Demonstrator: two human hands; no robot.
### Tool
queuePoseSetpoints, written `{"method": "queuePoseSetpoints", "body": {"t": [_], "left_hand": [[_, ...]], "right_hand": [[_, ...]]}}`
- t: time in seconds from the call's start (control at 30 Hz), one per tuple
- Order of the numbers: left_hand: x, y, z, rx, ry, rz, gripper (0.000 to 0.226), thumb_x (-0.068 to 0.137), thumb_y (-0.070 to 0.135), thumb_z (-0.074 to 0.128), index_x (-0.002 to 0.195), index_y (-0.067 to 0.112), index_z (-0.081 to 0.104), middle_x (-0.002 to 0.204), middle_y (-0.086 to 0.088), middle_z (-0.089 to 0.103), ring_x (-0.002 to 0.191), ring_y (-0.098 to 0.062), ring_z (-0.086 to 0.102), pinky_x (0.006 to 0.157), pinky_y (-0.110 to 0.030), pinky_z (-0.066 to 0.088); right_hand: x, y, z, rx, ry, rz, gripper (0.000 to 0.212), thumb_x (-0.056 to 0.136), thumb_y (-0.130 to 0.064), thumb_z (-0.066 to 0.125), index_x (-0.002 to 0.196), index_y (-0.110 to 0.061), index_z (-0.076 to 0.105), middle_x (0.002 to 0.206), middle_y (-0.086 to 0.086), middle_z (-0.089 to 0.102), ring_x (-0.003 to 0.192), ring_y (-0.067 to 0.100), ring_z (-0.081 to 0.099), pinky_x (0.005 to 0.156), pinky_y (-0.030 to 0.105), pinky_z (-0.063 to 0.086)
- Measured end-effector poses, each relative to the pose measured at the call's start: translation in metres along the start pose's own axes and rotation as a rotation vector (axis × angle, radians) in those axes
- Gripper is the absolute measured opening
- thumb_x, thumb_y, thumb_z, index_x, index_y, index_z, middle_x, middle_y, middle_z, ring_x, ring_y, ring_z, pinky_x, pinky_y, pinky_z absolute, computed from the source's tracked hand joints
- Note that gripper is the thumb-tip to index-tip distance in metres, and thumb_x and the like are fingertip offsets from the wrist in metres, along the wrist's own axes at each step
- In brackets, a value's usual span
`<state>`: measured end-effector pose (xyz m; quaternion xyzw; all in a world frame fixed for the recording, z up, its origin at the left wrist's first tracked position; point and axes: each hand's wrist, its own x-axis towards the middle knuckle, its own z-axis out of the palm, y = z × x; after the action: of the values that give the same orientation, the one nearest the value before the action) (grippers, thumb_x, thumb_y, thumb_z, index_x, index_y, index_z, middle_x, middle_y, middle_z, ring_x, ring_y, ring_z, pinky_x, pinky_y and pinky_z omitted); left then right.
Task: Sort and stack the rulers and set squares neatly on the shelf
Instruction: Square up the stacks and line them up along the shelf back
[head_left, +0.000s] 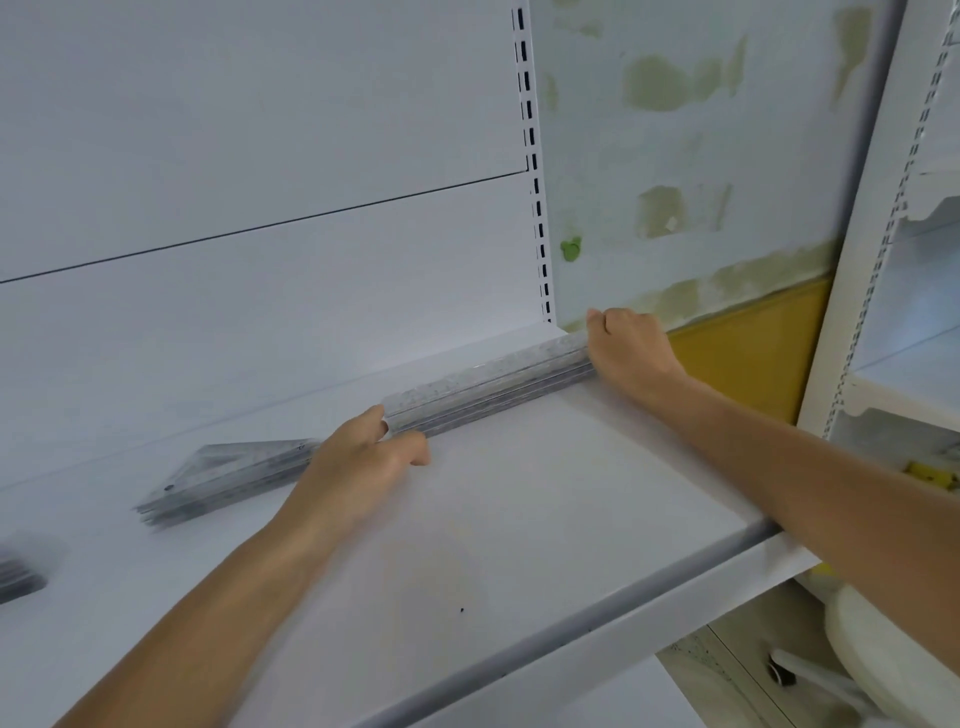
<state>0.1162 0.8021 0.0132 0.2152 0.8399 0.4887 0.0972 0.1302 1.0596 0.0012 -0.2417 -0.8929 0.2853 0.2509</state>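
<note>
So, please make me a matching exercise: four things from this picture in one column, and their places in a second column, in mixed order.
Things:
1. ruler stack
2. set square stack
3. left hand
4. right hand

Places:
A. at the right end of the long stack
B. lying on the shelf, left of both hands
C. along the back of the shelf, between the hands
D. at the left end of the long stack

Pairs: 1-C, 2-B, 3-D, 4-A

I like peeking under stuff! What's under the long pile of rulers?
The ruler pile lies flat on the white shelf. Only its top ruler and side edges show; the shelf patch beneath is covered.
</note>
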Motion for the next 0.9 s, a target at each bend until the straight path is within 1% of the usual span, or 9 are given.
{"method": "queuePoseSetpoints", "body": {"t": [0.07, 0.13, 0.23, 0.33, 0.53, 0.63, 0.7, 0.8, 0.9], "left_hand": [[-0.001, 0.0, 0.0, 0.01, -0.022, 0.024, 0.012, 0.053, 0.031, 0.052, 0.047, 0.027, 0.043, 0.055, 0.014, 0.037, 0.066, -0.017, 0.036, 0.074, -0.029, 0.03], [0.0, -0.001, -0.002, -0.011, -0.004, 0.039, 0.015, 0.051, 0.027, 0.051, 0.052, 0.02, 0.037, 0.064, 0.001, 0.034, 0.07, -0.019, 0.031, 0.078, -0.033, 0.03], [0.0, -0.001, 0.0, -0.023, 0.009, 0.067, 0.024, 0.048, 0.021, 0.048, 0.062, 0.012, 0.031, 0.072, -0.008, 0.027, 0.073, -0.024, 0.022, 0.072, -0.039, 0.022], [0.0, -0.003, 0.003, 0.003, 0.024, 0.093, 0.029, 0.046, 0.019, 0.046, 0.067, 0.011, 0.028, 0.073, -0.008, 0.024, 0.074, -0.026, 0.019, 0.071, -0.039, 0.017], [0.003, -0.003, 0.001, -0.003, 0.01, 0.112, 0.027, 0.047, 0.019, 0.047, 0.066, 0.011, 0.029, 0.072, -0.009, 0.025, 0.073, -0.025, 0.02, 0.071, -0.039, 0.019], [0.004, -0.004, 0.0, -0.038, 0.015, 0.102, 0.023, 0.047, 0.019, 0.048, 0.06, 0.013, 0.031, 0.068, -0.008, 0.028, 0.073, -0.024, 0.023, 0.073, -0.038, 0.022], [0.006, -0.006, -0.002, -0.064, 0.009, 0.071, 0.024, 0.046, 0.021, 0.049, 0.061, 0.009, 0.034, 0.071, -0.008, 0.032, 0.075, -0.023, 0.028, 0.076, -0.039, 0.027], [0.011, -0.009, -0.004, -0.055, -0.018, 0.043, 0.048, 0.044, 0.028, 0.049, 0.079, -0.003, 0.052, 0.083, -0.003, 0.045, 0.082, -0.016, 0.037, 0.081, -0.037, 0.029], [0.013, -0.009, -0.005, -0.039, -0.003, 0.031, 0.052, 0.045, 0.029, 0.049, 0.084, -0.004, 0.056, 0.086, -0.003, 0.046, 0.084, -0.015, 0.039, 0.081, -0.037, 0.029]], "right_hand": [[-0.002, 0.0, 0.001, -0.014, 0.003, -0.005, 0.036, 0.097, -0.012, 0.023, 0.061, -0.009, 0.032, 0.062, 0.005, 0.036, 0.062, 0.025, 0.036, 0.053, 0.029, 0.024], [-0.003, 0.0, 0.0, -0.002, 0.013, -0.001, 0.037, 0.094, -0.013, 0.029, 0.057, -0.011, 0.028, 0.06, 0.004, 0.033, 0.065, 0.025, 0.035, 0.056, 0.03, 0.029], [-0.004, 0.0, -0.001, 0.07, 0.031, 0.012, 0.035, 0.088, -0.009, 0.034, 0.055, -0.011, 0.024, 0.056, 0.006, 0.029, 0.053, 0.02, 0.025, 0.046, 0.03, 0.021], [-0.004, 0.0, -0.001, 0.07, 0.025, 0.0, 0.036, 0.088, -0.008, 0.035, 0.054, -0.012, 0.023, 0.055, 0.005, 0.027, 0.051, 0.018, 0.022, 0.045, 0.028, 0.019], [-0.004, 0.002, 0.0, 0.059, 0.023, -0.02, 0.036, 0.089, -0.008, 0.035, 0.055, -0.012, 0.026, 0.056, 0.005, 0.031, 0.051, 0.018, 0.024, 0.046, 0.028, 0.02], [-0.005, 0.001, 0.0, 0.04, 0.021, -0.031, 0.036, 0.089, -0.008, 0.035, 0.054, -0.012, 0.026, 0.056, 0.004, 0.029, 0.052, 0.018, 0.023, 0.046, 0.028, 0.018], [-0.006, 0.0, 0.0, 0.029, 0.031, -0.045, 0.037, 0.088, -0.007, 0.036, 0.054, -0.012, 0.025, 0.055, 0.003, 0.028, 0.051, 0.018, 0.022, 0.046, 0.029, 0.017], [-0.008, -0.001, 0.0, 0.013, 0.044, -0.066, 0.038, 0.088, -0.008, 0.037, 0.053, -0.012, 0.024, 0.053, 0.003, 0.027, 0.05, 0.018, 0.022, 0.046, 0.03, 0.018], [-0.008, -0.001, -0.002, 0.021, 0.043, -0.047, 0.037, 0.088, -0.01, 0.037, 0.053, -0.011, 0.024, 0.053, 0.003, 0.027, 0.05, 0.018, 0.022, 0.045, 0.029, 0.019]]}}
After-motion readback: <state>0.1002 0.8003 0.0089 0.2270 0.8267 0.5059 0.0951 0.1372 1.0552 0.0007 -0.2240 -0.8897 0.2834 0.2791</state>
